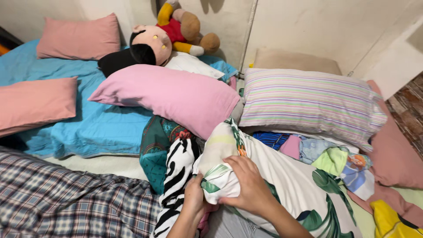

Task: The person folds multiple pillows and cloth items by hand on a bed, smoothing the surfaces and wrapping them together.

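Observation:
A white pillow in a leaf-print case (291, 185) lies in front of me, running from the middle toward the lower right. My right hand (249, 183) presses flat on its near end, fingers gripping the bunched fabric. My left hand (194, 194) clutches the same bunched end from below, beside a black-and-white zebra-print cloth (178, 176). The palms and part of the fabric opening are hidden.
A big pink pillow (169, 97) and a striped pillow (308, 103) lie just beyond. Behind them sit a doll (147, 44) and a stuffed bear (187, 26) against the wall. A blue sheet (88, 119), salmon pillows (35, 103), a plaid blanket (66, 202) and a heap of clothes (335, 161) surround me.

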